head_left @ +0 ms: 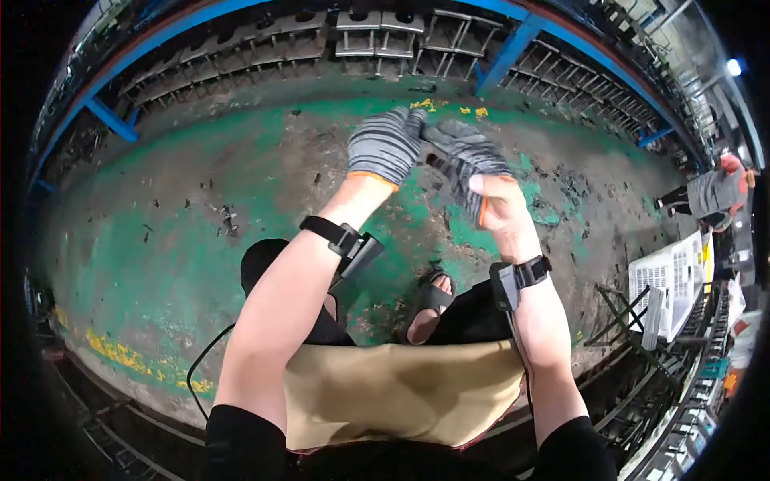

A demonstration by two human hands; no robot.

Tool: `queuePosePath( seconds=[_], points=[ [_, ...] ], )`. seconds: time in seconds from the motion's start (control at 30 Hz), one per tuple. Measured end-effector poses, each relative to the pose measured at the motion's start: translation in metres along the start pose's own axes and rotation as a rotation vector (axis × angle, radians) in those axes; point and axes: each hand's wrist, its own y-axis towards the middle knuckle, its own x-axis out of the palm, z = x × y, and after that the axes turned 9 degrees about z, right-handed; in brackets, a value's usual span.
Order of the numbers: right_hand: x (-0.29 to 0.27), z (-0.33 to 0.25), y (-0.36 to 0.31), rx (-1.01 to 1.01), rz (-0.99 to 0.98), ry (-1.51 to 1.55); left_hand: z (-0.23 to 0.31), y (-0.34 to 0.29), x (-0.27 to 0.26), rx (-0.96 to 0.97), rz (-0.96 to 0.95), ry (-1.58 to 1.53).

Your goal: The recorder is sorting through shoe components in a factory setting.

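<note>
My left hand [385, 144] wears a grey and black striped work glove with an orange cuff. Its fingers are bent together against the finger end of a matching glove [465, 148] on my right hand. That second glove sits only partly on: bare skin of the thumb and palm of my right hand [501, 192] shows beside its orange cuff. Both hands are raised and meet over the floor. Motion blurs the right fingers, and the glove hides their shape. Black straps with small boxes, one on the left wrist [345, 244] and one on the right [517, 282], circle my forearms.
Beyond the worn green floor [160, 232] run metal racks [377, 36] under a blue frame [509, 56]. At the right stand a white perforated crate [670, 276] and a dark folding stand [626, 317]. Another person [714, 192] is farther off. Tan cloth [401, 389] covers my lap.
</note>
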Motion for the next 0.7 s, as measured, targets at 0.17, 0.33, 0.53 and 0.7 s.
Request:
queuePosePath(
  seconds=[0.17, 0.33, 0.53, 0.7],
  points=[
    [-0.036, -0.014, 0.022, -0.107, 0.377, -0.081, 0.002, -0.022, 0.006, 0.365, -0.415, 0.201],
    [-0.035, -0.012, 0.014, -0.138, 0.366, -0.447, 0.014, -0.056, 0.009, 0.604, -0.604, 0.091],
    [0.031, -0.021, 0.000, -0.162, -0.163, -1.185, 0.007, -0.102, 0.061, 0.672, -0.497, -0.055],
    [0.097, -0.011, 0.000, -0.132, -0.527, -1.443, 0.009, -0.103, 0.017, 0.294, -0.874, -0.243]
  ],
)
